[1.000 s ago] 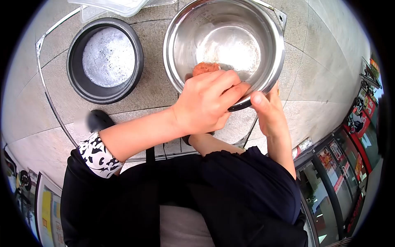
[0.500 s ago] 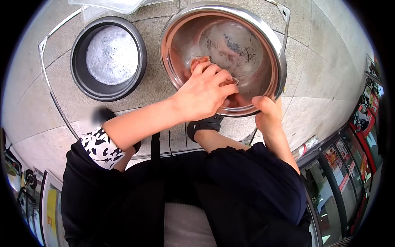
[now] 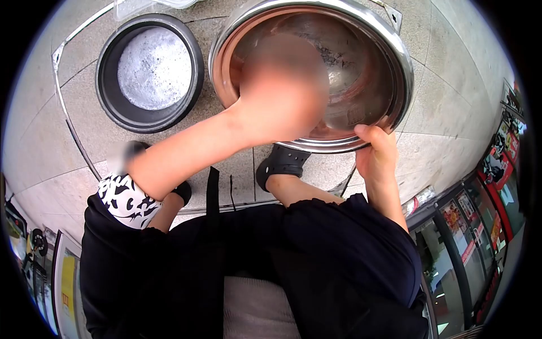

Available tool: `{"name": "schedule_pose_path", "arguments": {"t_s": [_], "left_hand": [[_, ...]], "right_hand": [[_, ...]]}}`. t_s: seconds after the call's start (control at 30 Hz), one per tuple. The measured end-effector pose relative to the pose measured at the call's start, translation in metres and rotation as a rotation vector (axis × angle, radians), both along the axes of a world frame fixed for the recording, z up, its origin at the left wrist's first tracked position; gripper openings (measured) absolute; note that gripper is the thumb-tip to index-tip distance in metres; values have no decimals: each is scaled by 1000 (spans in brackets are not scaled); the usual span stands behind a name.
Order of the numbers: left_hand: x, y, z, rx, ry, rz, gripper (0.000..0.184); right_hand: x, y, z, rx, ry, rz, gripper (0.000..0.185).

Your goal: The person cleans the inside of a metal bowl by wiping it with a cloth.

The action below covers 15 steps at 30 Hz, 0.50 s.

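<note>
A large shiny metal basin (image 3: 403, 79) is tilted on the paving in front of me, with dark smudges on its wet inner bottom. My right hand (image 3: 377, 152) grips its near right rim, thumb over the edge and fingers underneath. Inside the basin's left part is my left hand (image 3: 282, 90). A blur covers that hand, so its fingers and anything under them cannot be made out.
To the left stands a round black tub (image 3: 196, 73) of foamy water (image 3: 153, 68). Clear plastic containers (image 3: 135, 5) lie behind it. A thin metal frame (image 3: 68, 118) runs around the tub and basin. My feet in black clogs (image 3: 285, 164) are close to the basin.
Earlier my left hand pressed a reddish-brown pad-like thing against the basin's inside; now the hand is blurred and a little higher. The basin has shifted and tilted slightly, with my right hand still on its rim.
</note>
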<state>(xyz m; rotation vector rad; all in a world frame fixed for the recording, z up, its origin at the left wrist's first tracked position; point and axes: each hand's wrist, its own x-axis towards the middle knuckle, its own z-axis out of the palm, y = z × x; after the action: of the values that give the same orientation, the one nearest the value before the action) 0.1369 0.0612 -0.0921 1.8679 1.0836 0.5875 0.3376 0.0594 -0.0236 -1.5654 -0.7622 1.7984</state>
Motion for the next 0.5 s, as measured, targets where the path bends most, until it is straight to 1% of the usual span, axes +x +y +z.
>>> {"name": "schedule_pose_path", "arguments": {"t_s": [0.03, 0.1, 0.13, 0.23, 0.3, 0.37, 0.4, 0.47, 0.5], "left_hand": [[2, -2, -1, -8, -2, 1, 17], [9, -6, -4, -186, -23, 110, 19], [13, -9, -7, -234, -29, 133, 21], [26, -16, -5, -285, -91, 134, 23], [29, -20, -6, -297, -89, 139, 23], [30, -23, -11, -198, -121, 138, 21], [32, -24, -15, -201, -124, 142, 21], [35, -25, -20, 19, 87, 189, 18], [37, -24, -19, 20, 88, 190, 18]], "right_hand": [[-4, 0, -1, -8, -2, 1, 43], [-7, -1, -7, -92, -69, 30, 38], [-7, -3, -11, -122, -49, 15, 35], [-2, -9, -21, -86, -3, -16, 32], [-7, -10, -18, -85, -10, -44, 30], [-11, -9, -18, -78, -19, -72, 28], [-13, -9, -19, -43, -44, -69, 29], [-17, -10, -18, -14, -68, -66, 29], [-19, -9, -16, -8, -87, -68, 30]]}}
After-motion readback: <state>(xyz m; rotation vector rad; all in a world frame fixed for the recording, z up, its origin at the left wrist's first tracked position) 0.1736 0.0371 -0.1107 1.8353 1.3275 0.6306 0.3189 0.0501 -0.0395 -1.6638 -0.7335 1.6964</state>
